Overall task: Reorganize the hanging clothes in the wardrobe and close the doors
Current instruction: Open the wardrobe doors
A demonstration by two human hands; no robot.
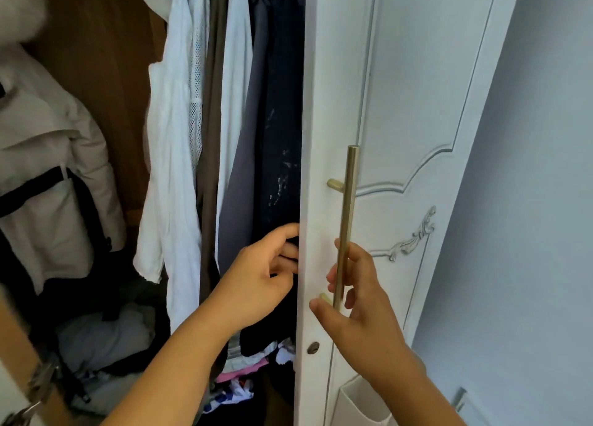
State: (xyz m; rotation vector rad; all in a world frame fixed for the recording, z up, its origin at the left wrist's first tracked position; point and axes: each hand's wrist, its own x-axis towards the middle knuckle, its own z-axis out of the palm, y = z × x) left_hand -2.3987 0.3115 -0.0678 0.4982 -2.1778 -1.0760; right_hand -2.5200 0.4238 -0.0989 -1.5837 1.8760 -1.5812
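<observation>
We tuck the dark navy hanging garment inward with our curled left hand; at three o'clock, our right hand loosely grasps the brass bar handle, so next we swing the white panelled door shut.

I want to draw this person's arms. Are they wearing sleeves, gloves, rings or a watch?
No sleeves show: both forearms are bare right down to the bottom edge of the picture. The left hand and the right hand have no gloves, and no rings, watch or bracelet can be seen. The fingernails look short and plain.
</observation>
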